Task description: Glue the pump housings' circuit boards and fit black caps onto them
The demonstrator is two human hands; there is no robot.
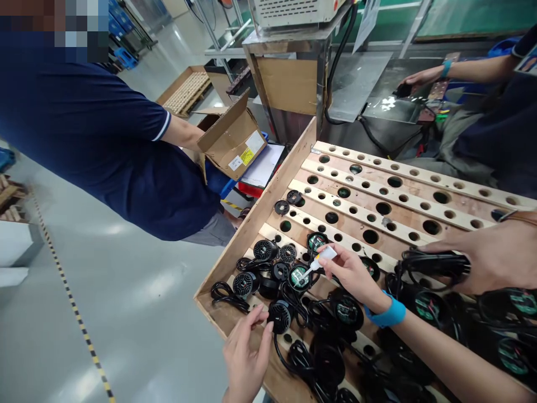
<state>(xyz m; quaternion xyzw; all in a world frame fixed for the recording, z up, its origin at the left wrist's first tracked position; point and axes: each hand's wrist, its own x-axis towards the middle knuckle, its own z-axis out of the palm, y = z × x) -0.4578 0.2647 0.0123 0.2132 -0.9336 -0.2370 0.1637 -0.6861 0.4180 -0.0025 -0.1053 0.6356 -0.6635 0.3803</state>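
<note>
My right hand (354, 277) is closed around a small white glue bottle (326, 256), whose thin nozzle points down at a green circuit board (299, 276) in a round black housing. My left hand (248, 350) is at the tray's near left edge, thumb and fingers apart, beside a black slotted round unit (279, 317). Whether its fingertips touch that unit is hard to tell. More black round units (265, 249) with coiled cables (230, 295) lie around both hands. Two small black discs (282, 207) sit farther back on the slats.
The wooden tray (251, 226) has slats with holes. Another person's hand (499, 252) holds coiled black cable at the right. A person at left reaches into a cardboard box (235, 143). A third person's hand (425, 76) is at the back right.
</note>
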